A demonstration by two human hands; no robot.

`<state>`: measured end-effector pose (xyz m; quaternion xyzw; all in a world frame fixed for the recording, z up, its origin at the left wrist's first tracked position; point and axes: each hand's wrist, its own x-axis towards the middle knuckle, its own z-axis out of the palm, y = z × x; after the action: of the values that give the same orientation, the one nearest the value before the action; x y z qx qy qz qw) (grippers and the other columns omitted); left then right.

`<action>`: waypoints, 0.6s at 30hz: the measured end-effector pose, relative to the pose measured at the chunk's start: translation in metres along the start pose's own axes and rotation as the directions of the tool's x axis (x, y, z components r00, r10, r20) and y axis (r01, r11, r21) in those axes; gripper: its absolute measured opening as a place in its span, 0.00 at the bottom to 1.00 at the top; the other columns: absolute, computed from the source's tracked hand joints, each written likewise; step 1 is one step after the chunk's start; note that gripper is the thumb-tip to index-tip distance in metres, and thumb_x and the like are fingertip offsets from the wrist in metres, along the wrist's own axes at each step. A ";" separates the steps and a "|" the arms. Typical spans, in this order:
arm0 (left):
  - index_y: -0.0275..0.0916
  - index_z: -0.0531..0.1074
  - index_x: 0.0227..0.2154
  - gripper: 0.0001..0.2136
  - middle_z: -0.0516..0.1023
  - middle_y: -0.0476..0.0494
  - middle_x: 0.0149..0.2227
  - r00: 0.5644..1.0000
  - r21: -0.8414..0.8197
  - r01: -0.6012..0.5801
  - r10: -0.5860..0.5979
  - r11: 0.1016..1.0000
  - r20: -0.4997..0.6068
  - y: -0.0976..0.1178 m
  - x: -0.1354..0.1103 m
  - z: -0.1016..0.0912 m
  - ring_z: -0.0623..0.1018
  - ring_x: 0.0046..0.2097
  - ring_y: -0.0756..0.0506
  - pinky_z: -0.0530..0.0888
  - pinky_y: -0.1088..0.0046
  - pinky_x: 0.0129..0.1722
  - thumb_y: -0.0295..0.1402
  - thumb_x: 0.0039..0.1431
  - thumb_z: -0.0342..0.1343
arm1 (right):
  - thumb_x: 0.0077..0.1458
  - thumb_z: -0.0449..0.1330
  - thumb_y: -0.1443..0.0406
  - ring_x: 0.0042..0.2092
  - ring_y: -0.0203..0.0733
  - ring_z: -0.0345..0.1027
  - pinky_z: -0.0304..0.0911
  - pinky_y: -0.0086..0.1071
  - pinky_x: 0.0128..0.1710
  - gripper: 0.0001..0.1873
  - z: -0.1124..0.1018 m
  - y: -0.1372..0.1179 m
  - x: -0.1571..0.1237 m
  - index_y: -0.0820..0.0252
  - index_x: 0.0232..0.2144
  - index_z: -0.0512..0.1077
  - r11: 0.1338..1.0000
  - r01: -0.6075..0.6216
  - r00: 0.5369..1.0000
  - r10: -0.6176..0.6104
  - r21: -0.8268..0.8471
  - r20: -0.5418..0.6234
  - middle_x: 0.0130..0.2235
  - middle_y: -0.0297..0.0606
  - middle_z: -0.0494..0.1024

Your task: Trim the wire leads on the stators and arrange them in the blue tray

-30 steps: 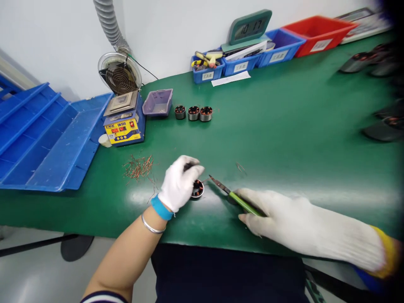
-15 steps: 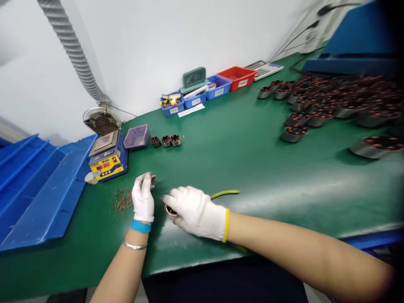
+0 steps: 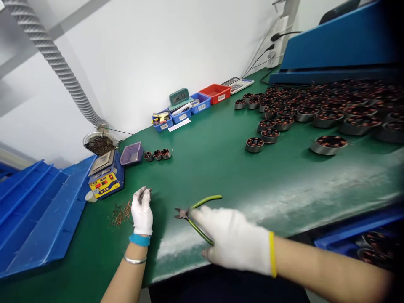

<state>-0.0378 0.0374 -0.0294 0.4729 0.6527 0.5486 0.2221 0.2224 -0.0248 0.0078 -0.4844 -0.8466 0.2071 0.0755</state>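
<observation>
My left hand (image 3: 142, 212), in a white glove with dark-stained fingertips, hovers just right of a small heap of copper wire clippings (image 3: 121, 213). Its fingers are curled together; what they hold, if anything, is hidden. My right hand (image 3: 235, 237), gloved too and smeared by motion, is above the green-handled cutting pliers (image 3: 202, 232). The pliers lie with handles spread and jaws pointing left, and the hand covers part of them. Whether that hand grips anything cannot be made out. Three wound motor stators (image 3: 157, 155) stand in a row farther back, beside a purple tray (image 3: 131, 154).
Many stators (image 3: 328, 144) crowd the right of the green table. A blue bin (image 3: 334, 240) below the front edge holds more. At left are a yellow-and-blue heater unit (image 3: 107, 181) and blue trays (image 3: 41, 214). Small blue boxes (image 3: 202, 104) and a red box (image 3: 216, 93) line the wall.
My right hand has moved right and nearer the front edge, uncovering the pliers' jaws. The stator under it before is out of sight. My left hand stays near the clippings; the view has swung right.
</observation>
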 end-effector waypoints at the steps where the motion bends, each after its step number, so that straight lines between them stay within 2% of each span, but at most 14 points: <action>1: 0.35 0.71 0.46 0.27 0.79 0.31 0.47 1.000 0.024 -0.025 0.025 0.999 -0.015 -0.001 -0.001 0.000 0.81 0.50 0.36 0.77 0.56 0.51 0.55 0.55 0.58 | 0.51 0.63 0.60 0.41 0.54 0.77 0.66 0.37 0.33 0.43 0.009 -0.013 -0.003 0.51 0.69 0.59 0.999 0.023 0.998 -0.021 -0.025 0.057 0.46 0.43 0.79; 3: 0.35 0.69 0.49 0.27 0.77 0.28 0.51 0.995 0.083 -0.084 0.088 0.993 -0.046 0.001 -0.008 -0.001 0.79 0.54 0.34 0.75 0.51 0.56 0.52 0.57 0.57 | 0.49 0.61 0.66 0.40 0.54 0.77 0.63 0.35 0.30 0.45 0.018 -0.022 -0.006 0.50 0.69 0.58 0.998 0.024 0.996 -0.019 -0.057 0.085 0.43 0.42 0.80; 5: 0.35 0.69 0.52 0.26 0.75 0.27 0.56 0.985 0.142 -0.155 0.165 0.978 -0.057 0.005 -0.025 0.001 0.76 0.59 0.33 0.71 0.48 0.61 0.48 0.57 0.59 | 0.51 0.59 0.66 0.42 0.55 0.78 0.64 0.36 0.31 0.44 0.018 -0.008 -0.009 0.50 0.70 0.56 0.998 -0.043 0.998 0.045 -0.051 0.040 0.44 0.44 0.80; 7: 0.37 0.68 0.56 0.27 0.72 0.29 0.60 0.946 0.231 -0.324 0.318 0.918 0.064 0.014 -0.051 0.009 0.72 0.63 0.34 0.67 0.49 0.65 0.44 0.56 0.62 | 0.54 0.57 0.66 0.43 0.54 0.78 0.64 0.36 0.32 0.42 0.011 0.020 -0.013 0.50 0.71 0.55 0.988 -0.146 0.989 0.145 -0.055 -0.023 0.47 0.44 0.81; 8: 0.36 0.67 0.59 0.28 0.70 0.28 0.63 0.876 0.286 -0.479 0.430 0.830 0.221 0.020 -0.065 0.017 0.70 0.65 0.34 0.66 0.49 0.66 0.42 0.57 0.61 | 0.56 0.56 0.65 0.43 0.53 0.78 0.64 0.35 0.32 0.40 0.008 0.036 -0.015 0.50 0.70 0.56 0.979 -0.195 0.979 0.190 -0.068 -0.068 0.47 0.44 0.81; 9: 0.35 0.64 0.62 0.30 0.67 0.28 0.66 0.762 0.309 -0.632 0.497 0.711 0.414 0.026 -0.078 0.027 0.67 0.68 0.34 0.64 0.48 0.67 0.41 0.58 0.60 | 0.58 0.56 0.63 0.42 0.52 0.78 0.64 0.34 0.32 0.37 0.004 0.052 -0.017 0.50 0.69 0.58 0.969 -0.232 0.968 0.221 -0.085 -0.116 0.46 0.43 0.81; 10: 0.34 0.61 0.65 0.34 0.63 0.28 0.68 0.641 0.298 -0.741 0.503 0.601 0.580 0.033 -0.089 0.039 0.63 0.70 0.32 0.61 0.46 0.69 0.42 0.58 0.59 | 0.60 0.55 0.62 0.41 0.50 0.78 0.64 0.34 0.32 0.34 0.000 0.067 -0.017 0.50 0.68 0.61 0.961 -0.257 0.957 0.237 -0.106 -0.166 0.46 0.42 0.82; 11: 0.33 0.58 0.67 0.38 0.59 0.27 0.70 0.546 0.283 -0.804 0.461 0.523 0.699 0.040 -0.097 0.054 0.59 0.71 0.31 0.59 0.43 0.70 0.46 0.57 0.59 | 0.62 0.53 0.60 0.41 0.48 0.78 0.64 0.34 0.32 0.30 -0.004 0.080 -0.015 0.52 0.66 0.63 0.953 -0.273 0.946 0.241 -0.130 -0.219 0.46 0.43 0.82; 12: 0.31 0.56 0.68 0.41 0.56 0.26 0.71 0.500 0.287 -0.825 0.390 0.487 0.773 0.047 -0.103 0.068 0.57 0.72 0.30 0.56 0.42 0.70 0.49 0.57 0.59 | 0.65 0.51 0.59 0.42 0.48 0.77 0.65 0.34 0.35 0.28 -0.008 0.092 -0.012 0.54 0.65 0.65 0.948 -0.277 0.936 0.229 -0.156 -0.268 0.48 0.44 0.81; 13: 0.28 0.54 0.69 0.44 0.54 0.26 0.72 0.491 0.313 -0.821 0.312 0.477 0.813 0.054 -0.104 0.083 0.55 0.73 0.29 0.54 0.42 0.71 0.53 0.57 0.57 | 0.67 0.48 0.58 0.46 0.48 0.76 0.66 0.36 0.39 0.27 -0.013 0.104 -0.006 0.56 0.65 0.65 0.944 -0.273 0.928 0.209 -0.184 -0.307 0.52 0.46 0.79; 14: 0.26 0.53 0.69 0.46 0.52 0.26 0.72 0.506 0.354 -0.803 0.236 0.479 0.830 0.059 -0.103 0.097 0.53 0.73 0.29 0.53 0.42 0.72 0.56 0.58 0.55 | 0.68 0.48 0.58 0.51 0.50 0.74 0.66 0.38 0.46 0.27 -0.018 0.115 0.001 0.57 0.65 0.65 0.939 -0.270 0.921 0.187 -0.213 -0.342 0.57 0.48 0.76; 16: 0.24 0.53 0.69 0.46 0.52 0.26 0.72 0.566 0.453 -0.749 0.111 0.484 0.817 0.067 -0.094 0.118 0.52 0.74 0.29 0.50 0.43 0.72 0.58 0.60 0.49 | 0.66 0.52 0.57 0.63 0.56 0.63 0.58 0.46 0.59 0.27 -0.031 0.140 0.019 0.59 0.64 0.68 0.923 -0.263 0.911 0.141 -0.282 -0.389 0.65 0.49 0.68; 18: 0.25 0.54 0.69 0.45 0.52 0.27 0.72 0.625 0.541 -0.698 0.030 0.470 0.780 0.070 -0.081 0.128 0.52 0.74 0.30 0.48 0.44 0.72 0.59 0.62 0.46 | 0.62 0.57 0.56 0.68 0.61 0.53 0.47 0.53 0.66 0.25 -0.043 0.170 0.035 0.59 0.58 0.74 0.899 -0.275 0.908 0.125 -0.342 -0.401 0.66 0.48 0.65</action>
<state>0.1283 0.0291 -0.0213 0.8217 0.5662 0.0062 0.0649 0.3522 0.0928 -0.0278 -0.6055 -0.7860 -0.0538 0.1129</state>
